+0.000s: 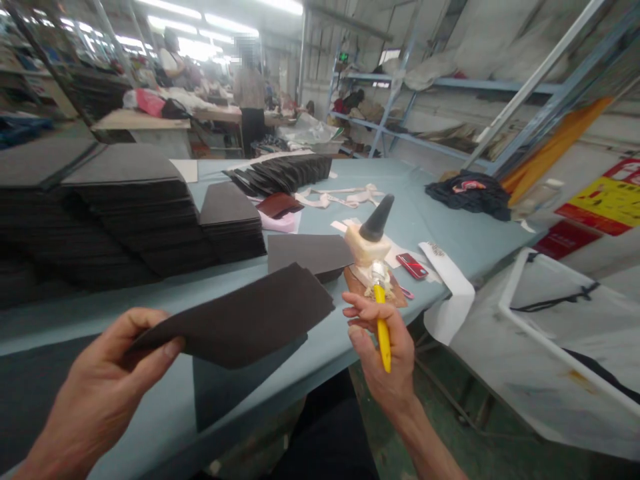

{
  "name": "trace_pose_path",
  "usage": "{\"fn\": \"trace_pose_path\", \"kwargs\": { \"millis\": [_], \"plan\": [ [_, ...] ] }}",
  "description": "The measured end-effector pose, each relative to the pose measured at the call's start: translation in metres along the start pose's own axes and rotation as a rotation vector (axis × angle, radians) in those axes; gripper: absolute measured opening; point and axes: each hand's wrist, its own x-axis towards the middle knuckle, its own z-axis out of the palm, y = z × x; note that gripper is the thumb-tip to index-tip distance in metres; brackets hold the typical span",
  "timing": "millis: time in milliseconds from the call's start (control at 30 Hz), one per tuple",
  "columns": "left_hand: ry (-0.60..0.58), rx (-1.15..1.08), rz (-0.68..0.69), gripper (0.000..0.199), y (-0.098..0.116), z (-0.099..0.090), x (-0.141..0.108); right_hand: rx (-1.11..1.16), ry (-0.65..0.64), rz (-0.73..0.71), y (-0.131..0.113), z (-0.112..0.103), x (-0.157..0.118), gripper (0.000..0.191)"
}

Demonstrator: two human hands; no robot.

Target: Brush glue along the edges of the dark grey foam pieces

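Observation:
My left hand (120, 367) pinches the left end of a dark sheet (250, 317), which is raised above the table's front edge. Within my right hand (383, 340) is a brush with a yellow handle (383, 333), its head pointing away from me. Just beyond the brush head, a pale block-shaped container with a dark cone-shaped top (379, 220) stands on a brown board (397, 293) that has pale residue on it. A short pile of dark sheets (310, 253) lies left of the container. Another dark sheet (220, 390) rests flat below the raised one.
Tall stacks of dark sheets (130, 213) fill the table's left side. Fanned dark pieces (285, 172), white strips (350, 195), a red device (412, 265) and dark cloth (467, 193) lie on the blue-green table (400, 177). A white-lined bin (550, 353) stands right. People stand farther back.

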Motion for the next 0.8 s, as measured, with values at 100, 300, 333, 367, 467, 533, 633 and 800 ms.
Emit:
{"fn": "trace_pose_path", "kwargs": {
  "millis": [100,300,333,367,467,533,633,800],
  "plan": [
    [-0.085,-0.068,-0.093,0.045,0.001,-0.004,-0.008,0.164,-0.105,0.045,-0.014,0.009,0.009,0.026],
    [-0.029,-0.074,-0.251,0.059,0.026,0.001,-0.022,0.248,-0.226,0.052,-0.036,0.026,0.013,0.032],
    [-0.032,-0.070,-0.267,0.061,0.030,0.002,-0.024,0.182,-0.209,0.023,-0.040,0.027,0.012,0.030],
    [-0.044,-0.071,-0.279,0.063,0.032,0.002,-0.026,0.104,-0.193,-0.016,-0.044,0.028,0.011,0.027],
    [-0.108,-0.116,-0.288,0.072,0.033,0.000,-0.029,-0.123,-0.193,-0.186,-0.052,0.028,0.009,0.023],
    [-0.147,-0.142,-0.302,0.078,0.029,-0.001,-0.030,-0.233,-0.213,-0.298,-0.052,0.029,0.008,0.023],
    [-0.117,-0.333,-0.411,0.081,0.024,0.001,-0.033,-0.309,-0.163,-0.370,-0.045,0.031,0.004,0.024],
    [-0.051,-0.639,-0.558,0.074,0.028,0.017,-0.045,-0.338,0.006,-0.325,-0.030,0.038,-0.006,0.024]
  ]
}}
